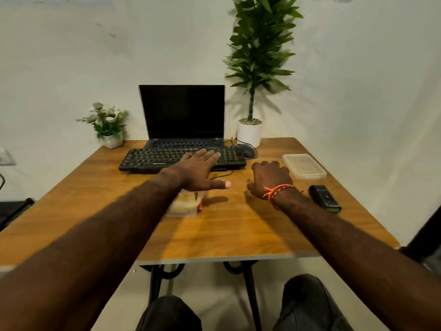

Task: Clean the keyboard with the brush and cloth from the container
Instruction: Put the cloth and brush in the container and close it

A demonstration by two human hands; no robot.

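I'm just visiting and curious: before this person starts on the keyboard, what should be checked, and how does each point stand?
1. Container open: ok, its lid lies apart on the table.
2. Brush and cloth in hand: not ok; left hand is flat and the right hand appears to hold nothing.
3. Brush and cloth inside container: cannot tell, the arm hides most of it.
4. Keyboard within reach: ok, left fingertips are over it.
5. Laptop screen dark: ok.

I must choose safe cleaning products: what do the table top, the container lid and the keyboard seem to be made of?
Table top: wood or wood-look laminate, smooth, grain lines and soft sheen.
Container lid: translucent plastic; the table shows through faintly.
Keyboard: black matte plastic, probably.
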